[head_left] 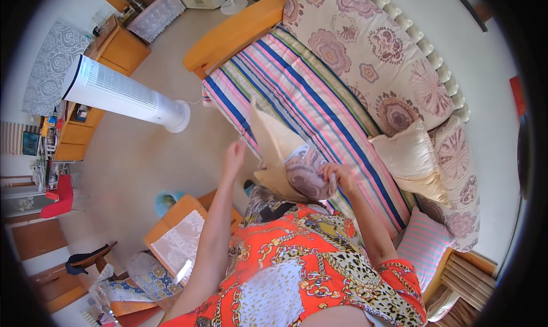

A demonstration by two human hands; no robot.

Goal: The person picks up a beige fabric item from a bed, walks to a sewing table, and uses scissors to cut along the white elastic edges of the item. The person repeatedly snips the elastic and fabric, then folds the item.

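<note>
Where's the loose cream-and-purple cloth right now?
Near the middle of the head view, the cloth is held by the right hand, with the left hand to its left.

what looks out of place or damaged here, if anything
No spill or damage stands out. The cream cushion looks a bit askew, set at an angle against the floral backrest. The patterned fabric in the right hand is bunched rather than flat.

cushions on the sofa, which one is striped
The pink-and-grey cushion, at the picture's lower right. Its stripes set it apart: the cream cushion above it shows no clear stripes, and the large back cushions have floral patterns.
</note>
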